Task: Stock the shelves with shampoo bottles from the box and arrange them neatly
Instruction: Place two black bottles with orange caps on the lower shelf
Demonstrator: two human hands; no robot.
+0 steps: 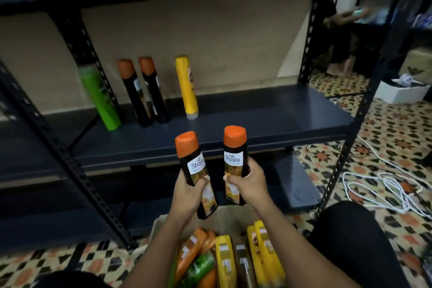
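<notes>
Left hand (187, 190): fingers wrapped round the lower body of a black bottle with an orange cap (195, 170), label reading "Shayla" facing the camera, bottle tilted slightly left, held above the box.

Right hand (247, 181): fingers clenched round a second black bottle with an orange cap (234, 161), same label, held nearly upright, just beside the first and not touching it.

Cardboard box (230, 220): open, on the floor below both hands, between the person's knees. Contents lying on their sides: yellow bottles (264, 255) at the right, orange bottles (191, 248) at the left, one green bottle (198, 269) near the front.

Dark metal shelf (257, 121): directly ahead, front edge just beyond the held bottles. Standing along its rear left part, in a row: green bottle (102, 98) at the far left behind the slanted upright, two black bottles with orange caps (142, 93) touching each other, then a yellow bottle (187, 87) standing apart with its cap down. The right half of the shelf is bare.

Patterned tile floor (397, 138): white cable (383, 184) coiled at the right.
</notes>
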